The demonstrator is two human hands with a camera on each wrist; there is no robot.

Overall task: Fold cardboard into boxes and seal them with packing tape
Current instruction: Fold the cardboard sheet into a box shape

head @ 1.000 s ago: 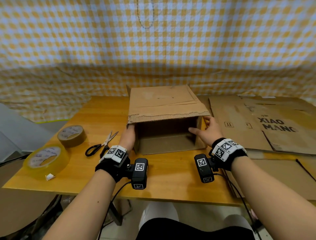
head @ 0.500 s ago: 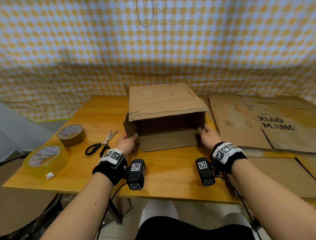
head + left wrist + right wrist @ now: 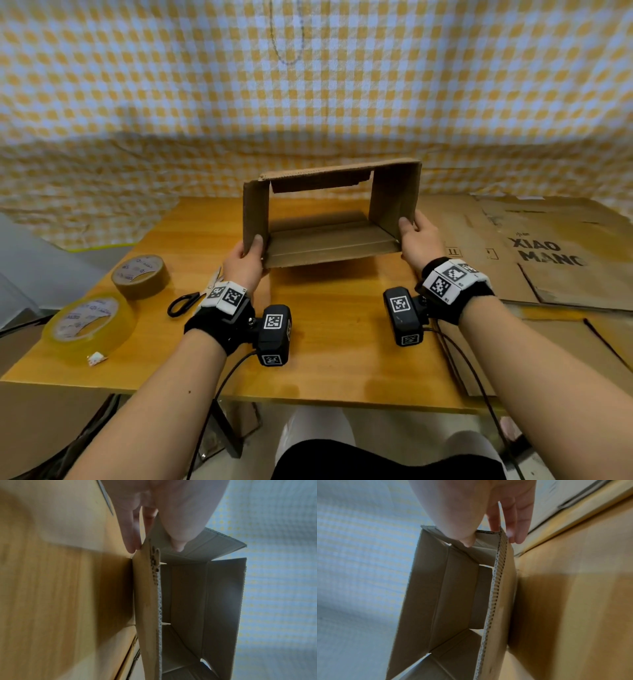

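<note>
A brown cardboard box [image 3: 325,236] is held above the wooden table [image 3: 329,329], open at both ends, with the far table visible through it. My left hand [image 3: 248,255] pinches its left side flap, thumb inside and fingers outside; the left wrist view shows the box [image 3: 185,601] with the thumb [image 3: 178,534] on the flap. My right hand [image 3: 416,236] pinches the right side flap the same way, and in the right wrist view the box [image 3: 457,595] hangs under my thumb [image 3: 464,534] and fingers [image 3: 518,524].
Left on the table lie a brown tape roll [image 3: 140,275], a clear tape roll [image 3: 90,322] and black-handled scissors [image 3: 188,299]. Flattened cardboard sheets [image 3: 534,253], one printed with letters, cover the right side. A checked cloth [image 3: 308,85] hangs behind.
The box has gone from resting on the table to being raised and tipped up. Both hands moved from its lower front corners to a pinch on the side flaps.
</note>
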